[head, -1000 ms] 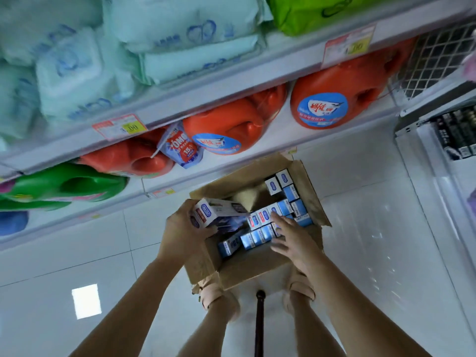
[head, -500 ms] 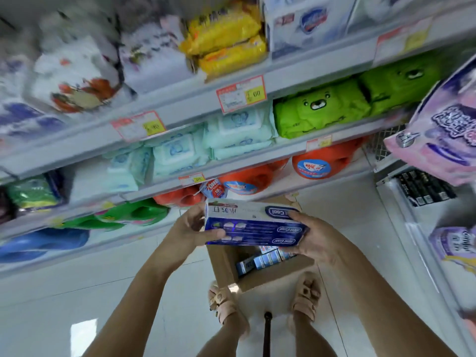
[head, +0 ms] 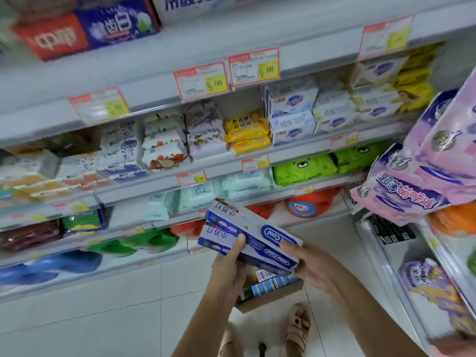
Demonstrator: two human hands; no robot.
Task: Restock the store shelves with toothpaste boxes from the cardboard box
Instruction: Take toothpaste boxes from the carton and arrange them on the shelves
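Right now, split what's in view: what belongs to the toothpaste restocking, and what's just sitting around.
In the job: toothpaste boxes, gripped by left hand and right hand; cardboard box on the floor, more boxes inside.
Just there: wipes packs; yellow soap packs; green bear packs; orange jug; pink packs.

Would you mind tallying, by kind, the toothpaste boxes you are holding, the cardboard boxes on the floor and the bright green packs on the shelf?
toothpaste boxes, held between left hand and right hand: 2
cardboard box on the floor: 1
bright green packs: 2
Total: 5
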